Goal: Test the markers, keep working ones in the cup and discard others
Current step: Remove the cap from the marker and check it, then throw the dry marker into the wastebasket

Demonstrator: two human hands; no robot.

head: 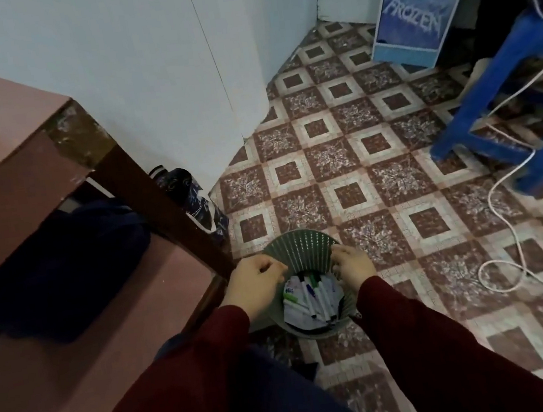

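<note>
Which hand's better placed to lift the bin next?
Right, likely. The right hand has fingers hooked over the rim of the bin; the left hand is curled at the opposite rim, but its grip isn't clear.

I record a floor (pixel 376 143) of brown and cream patterned tiles. A grey slatted waste basket (pixel 302 239) stands on it just beside the desk leg (pixel 159 200). A dark printed bag (pixel 201 208) sits against the wall behind that leg. To the right a blue plastic stool (pixel 518 48) stands, with a white cable (pixel 491 196) looping across the tiles beside it. A blue printed cabinet (pixel 410 14) stands in the far corner.
</note>
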